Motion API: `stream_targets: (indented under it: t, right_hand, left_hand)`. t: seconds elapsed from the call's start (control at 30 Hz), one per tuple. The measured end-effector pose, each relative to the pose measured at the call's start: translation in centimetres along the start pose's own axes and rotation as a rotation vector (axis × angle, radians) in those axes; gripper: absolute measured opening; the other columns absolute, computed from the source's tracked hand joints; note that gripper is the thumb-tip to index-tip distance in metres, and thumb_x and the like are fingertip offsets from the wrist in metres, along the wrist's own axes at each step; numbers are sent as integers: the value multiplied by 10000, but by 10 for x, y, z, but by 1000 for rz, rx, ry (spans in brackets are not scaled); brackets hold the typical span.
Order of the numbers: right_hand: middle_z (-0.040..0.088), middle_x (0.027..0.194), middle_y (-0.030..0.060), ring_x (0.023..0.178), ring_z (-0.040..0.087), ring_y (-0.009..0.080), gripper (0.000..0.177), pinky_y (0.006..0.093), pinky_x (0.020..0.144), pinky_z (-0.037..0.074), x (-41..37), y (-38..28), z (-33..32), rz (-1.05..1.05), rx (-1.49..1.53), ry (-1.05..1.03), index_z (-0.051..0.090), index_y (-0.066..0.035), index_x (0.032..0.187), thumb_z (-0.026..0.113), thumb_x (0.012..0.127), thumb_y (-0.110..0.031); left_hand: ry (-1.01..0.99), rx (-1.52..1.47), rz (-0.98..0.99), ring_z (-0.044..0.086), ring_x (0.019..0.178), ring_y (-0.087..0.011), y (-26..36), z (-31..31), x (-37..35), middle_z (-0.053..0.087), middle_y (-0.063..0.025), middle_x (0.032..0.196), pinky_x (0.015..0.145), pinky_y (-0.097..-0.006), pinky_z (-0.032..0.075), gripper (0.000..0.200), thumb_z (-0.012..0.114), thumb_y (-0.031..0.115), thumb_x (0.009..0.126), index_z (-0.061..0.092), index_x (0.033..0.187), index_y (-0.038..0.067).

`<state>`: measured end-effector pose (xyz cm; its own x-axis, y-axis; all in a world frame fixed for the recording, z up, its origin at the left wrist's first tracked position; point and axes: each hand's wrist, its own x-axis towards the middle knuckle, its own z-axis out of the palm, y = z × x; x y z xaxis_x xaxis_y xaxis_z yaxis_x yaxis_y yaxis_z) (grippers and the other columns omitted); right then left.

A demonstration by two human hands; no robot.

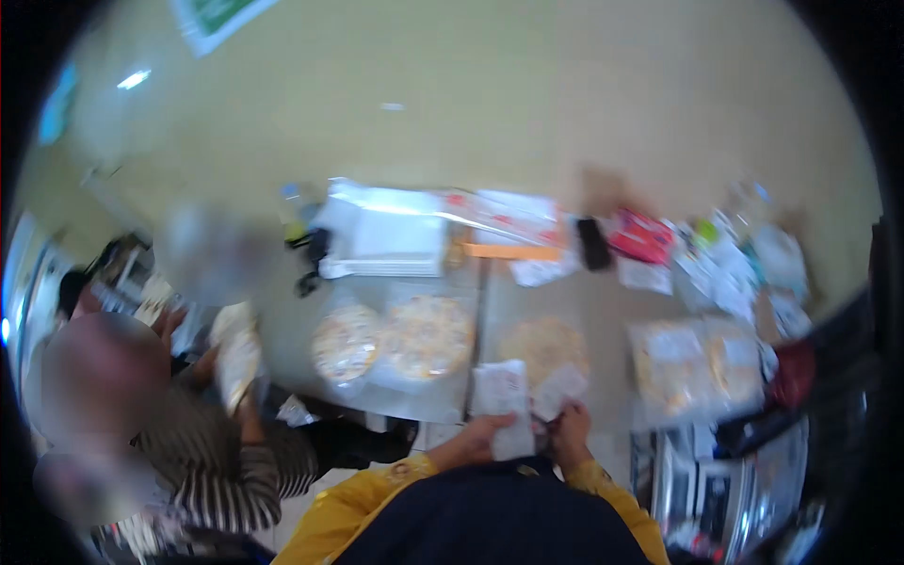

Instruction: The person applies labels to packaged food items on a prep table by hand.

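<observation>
My left hand (478, 440) is closed on white printed paper slips (502, 388), perhaps a small stack, held at the table's front edge. My right hand (571, 432) pinches a single white paper slip (561, 390). That slip lies over the near part of a pale, round flat food pack (544, 341) on the table. To the left are two more clear bags of round, flat, pale food, a smaller one (345, 344) and a larger one (428, 337). Blur hides the print on the slips and the exact kind of food.
Further back on the table (603, 367) stand a stack of white trays (391, 231), an orange strip (513, 251), a dark object (593, 244) and a red packet (641, 235). More bagged food (697, 367) lies at right. A person in a striped sleeve (226, 490) handles a bag at left.
</observation>
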<state>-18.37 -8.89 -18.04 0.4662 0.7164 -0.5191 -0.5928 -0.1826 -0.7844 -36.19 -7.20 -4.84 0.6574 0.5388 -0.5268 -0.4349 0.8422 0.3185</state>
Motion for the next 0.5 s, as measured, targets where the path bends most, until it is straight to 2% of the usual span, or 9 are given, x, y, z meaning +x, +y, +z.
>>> stream_targets:
  t: [0.03,0.07,0.13,0.17,0.3,0.37,0.43,0.47,0.5]
  right_hand:
    - [562,724,76,580,548,193,182,310,502,468,-4,-9,16,18,103,1,518,-1,948,522,851,-155]
    - [569,789,96,657,568,212,193,327,540,484,16,4,-1,-124,-143,-134,498,-1,987,508,855,-142]
    - [570,907,134,783,590,248,231,359,618,506,27,10,19,-197,-96,-289,462,-1,1058,482,865,-126]
    - [564,961,152,832,592,264,252,375,659,511,11,-13,35,-89,169,-273,445,0,1090,470,871,-122]
    - [557,993,169,874,582,285,282,387,718,505,20,-22,55,-41,119,-323,437,12,1122,450,890,-148]
    - [566,949,158,851,581,282,241,381,706,503,65,4,44,186,176,-382,472,10,1064,465,879,-145]
    - [572,895,142,813,579,277,199,375,679,503,88,23,38,-83,-164,-506,505,7,994,481,863,-141]
    - [573,863,131,786,579,272,178,371,660,502,83,25,35,-465,-540,-574,520,4,954,489,854,-139]
    - [576,835,122,754,578,261,155,361,636,502,78,21,20,-437,-647,-568,534,-2,919,496,838,-128]
  left_hand:
    - [-73,-15,-17,571,985,-294,-5,-13,6,565,-167,1074,881,-449,445,338,445,150,898,437,1219,43]
    - [-163,-26,32,569,969,-274,-12,-23,15,577,-154,1030,845,-422,466,370,500,146,873,430,1222,45]
    - [-80,-8,-8,585,956,-292,-11,-15,10,587,-157,1043,795,-405,488,363,483,161,888,423,1223,36]
    - [-67,18,28,584,959,-305,-14,-16,11,582,-162,1067,791,-414,490,352,464,172,899,418,1222,39]
    - [-13,-55,-9,584,959,-308,-14,-9,6,580,-171,1079,800,-421,484,333,433,178,911,416,1214,41]
    - [32,-23,29,585,963,-303,-10,5,-4,575,-170,1078,823,-425,472,317,406,153,915,426,1196,7]
    - [57,-15,58,585,965,-303,-10,5,-8,571,-171,1081,838,-431,465,313,392,137,917,428,1190,-13]
    - [56,-21,64,584,965,-305,-12,-2,-3,568,-172,1085,841,-436,464,315,392,134,916,425,1192,-15]
    - [44,-26,50,584,965,-307,-19,-7,3,566,-173,1088,844,-440,462,318,392,131,915,422,1194,-17]
